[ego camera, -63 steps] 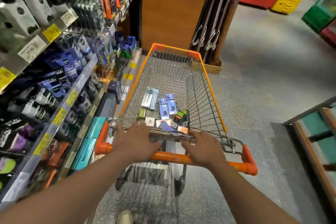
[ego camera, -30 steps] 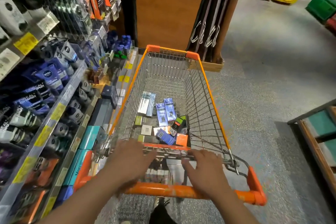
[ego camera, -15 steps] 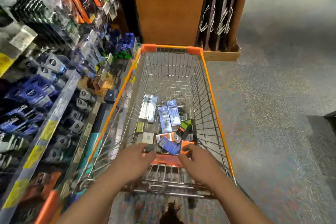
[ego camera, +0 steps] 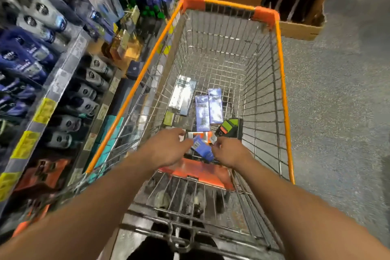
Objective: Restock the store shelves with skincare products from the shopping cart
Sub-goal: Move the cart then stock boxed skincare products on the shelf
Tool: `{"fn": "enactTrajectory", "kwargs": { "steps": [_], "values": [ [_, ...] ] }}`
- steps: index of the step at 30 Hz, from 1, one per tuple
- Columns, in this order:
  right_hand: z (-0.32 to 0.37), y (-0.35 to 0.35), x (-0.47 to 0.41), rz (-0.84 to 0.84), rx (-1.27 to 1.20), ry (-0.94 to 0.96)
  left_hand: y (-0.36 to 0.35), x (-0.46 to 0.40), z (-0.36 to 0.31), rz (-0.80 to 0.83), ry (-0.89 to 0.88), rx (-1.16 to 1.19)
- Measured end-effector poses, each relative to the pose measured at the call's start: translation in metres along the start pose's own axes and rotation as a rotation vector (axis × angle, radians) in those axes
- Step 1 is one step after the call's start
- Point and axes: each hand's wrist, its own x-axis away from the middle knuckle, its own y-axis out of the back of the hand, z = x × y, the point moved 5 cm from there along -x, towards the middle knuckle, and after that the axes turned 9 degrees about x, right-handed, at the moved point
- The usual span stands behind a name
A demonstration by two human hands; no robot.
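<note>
- Orange rim runs round the wire shopping cart (ego camera: 281,82), which stands just beside the store shelves (ego camera: 61,74).
- Both hands reach down inside the cart.
- The left hand (ego camera: 166,150) and the right hand (ego camera: 229,152) are at either end of a small blue box (ego camera: 201,148), near the cart's orange flap (ego camera: 198,172).
- Their fingers curl down; I cannot tell if they pinch the box.
- More boxes (ego camera: 207,107) lie on the cart floor, past the hands.

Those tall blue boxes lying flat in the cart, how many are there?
2. The left blue box and the right blue box lie side by side on the cart floor, beyond both hands. More may be hidden under the hands.
</note>
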Motion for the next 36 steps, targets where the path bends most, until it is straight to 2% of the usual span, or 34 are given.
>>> {"fn": "enactTrajectory", "kwargs": {
  "steps": [4, 7, 11, 20, 23, 26, 33, 36],
  "values": [
    [-0.012, -0.018, -0.051, 0.043, 0.181, -0.027, -0.007, -0.034, 0.007, -0.002, 0.045, -0.035],
    [-0.02, -0.025, -0.087, -0.042, 0.366, -0.013, -0.015, -0.05, 0.013, 0.012, 0.076, 0.02],
    [-0.024, -0.031, -0.128, -0.139, 0.61, 0.025, -0.02, -0.074, 0.024, 0.048, 0.107, -0.025],
    [-0.034, -0.052, -0.175, 0.059, 0.731, 0.033, -0.023, -0.101, 0.036, 0.059, 0.144, -0.028],
    [-0.033, -0.054, -0.175, 0.049, 0.892, 0.047, -0.022, -0.098, 0.04, 0.06, 0.145, -0.001],
    [-0.029, -0.053, -0.177, 0.026, 0.951, 0.029, -0.015, -0.094, 0.042, 0.041, 0.146, 0.038],
    [-0.043, -0.049, -0.195, -0.033, 0.919, 0.063, 0.0, -0.082, 0.044, 0.025, 0.149, 0.073],
    [-0.047, -0.046, -0.181, -0.038, 0.914, 0.005, 0.003, -0.075, 0.042, 0.022, 0.143, 0.05]
  ]
}}
